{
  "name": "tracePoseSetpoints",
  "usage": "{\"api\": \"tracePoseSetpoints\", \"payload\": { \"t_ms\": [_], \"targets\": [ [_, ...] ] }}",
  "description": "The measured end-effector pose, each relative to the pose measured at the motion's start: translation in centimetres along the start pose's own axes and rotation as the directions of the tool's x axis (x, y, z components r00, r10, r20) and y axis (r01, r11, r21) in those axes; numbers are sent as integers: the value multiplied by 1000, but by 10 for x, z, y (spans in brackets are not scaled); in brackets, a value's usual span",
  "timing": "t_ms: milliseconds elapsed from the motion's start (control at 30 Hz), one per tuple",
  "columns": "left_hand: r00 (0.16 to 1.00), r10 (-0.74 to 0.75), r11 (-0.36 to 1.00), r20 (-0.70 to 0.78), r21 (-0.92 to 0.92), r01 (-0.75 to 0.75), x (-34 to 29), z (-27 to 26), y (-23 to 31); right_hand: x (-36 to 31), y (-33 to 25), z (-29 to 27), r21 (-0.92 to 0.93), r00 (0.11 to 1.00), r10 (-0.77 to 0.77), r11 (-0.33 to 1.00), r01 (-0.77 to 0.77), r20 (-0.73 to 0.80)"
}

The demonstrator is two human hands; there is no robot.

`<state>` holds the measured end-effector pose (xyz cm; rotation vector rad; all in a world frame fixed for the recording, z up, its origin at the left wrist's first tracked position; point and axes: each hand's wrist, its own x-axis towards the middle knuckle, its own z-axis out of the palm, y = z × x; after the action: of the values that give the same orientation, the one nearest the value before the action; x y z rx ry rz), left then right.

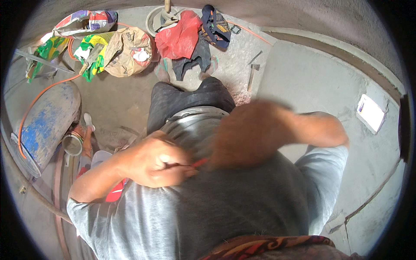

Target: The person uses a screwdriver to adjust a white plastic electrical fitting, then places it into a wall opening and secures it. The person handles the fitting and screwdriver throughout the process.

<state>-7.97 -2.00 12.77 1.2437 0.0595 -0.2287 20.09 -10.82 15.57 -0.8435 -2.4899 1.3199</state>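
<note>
Left hand (158, 161) of mine is curled, with its fingers pinched on a thin red strip (200, 163). That strip is in front of my tummy, between my two hands. My right hand (247, 136) is at the other end, but it is all blurry, so I cannot tell if it grips too. I wear a grey shirt (242, 199). Past my dark trousers (190, 94), a red plastic bag (178, 38) lies just beside a brown paper sack (123, 54). A hammer (251, 79) is to the right.
</note>
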Motion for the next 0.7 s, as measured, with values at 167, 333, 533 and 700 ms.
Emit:
{"api": "tracePoseSetpoints", "payload": {
  "t_ms": [167, 333, 533, 700],
  "targets": [
    [923, -180, 973, -340, -203, 115, -22, 21, -2, -37, 20, -12, 179, 878, 356, 933, -313, -320],
    [765, -299, 945, -570, -287, 155, -5, -14, -37, -8, 39, 5, 286, 614, 541, 836, -469, -575],
    [570, -257, 865, -780, -449, -224, 29, -31, -55, 19, 52, 50, 900, 428, 826, 431, -62, -366],
    [420, -169, 850, -892, -348, -395, 57, -30, -54, 45, 48, 74, 896, 414, 796, 375, 236, -442]
  ]
}}
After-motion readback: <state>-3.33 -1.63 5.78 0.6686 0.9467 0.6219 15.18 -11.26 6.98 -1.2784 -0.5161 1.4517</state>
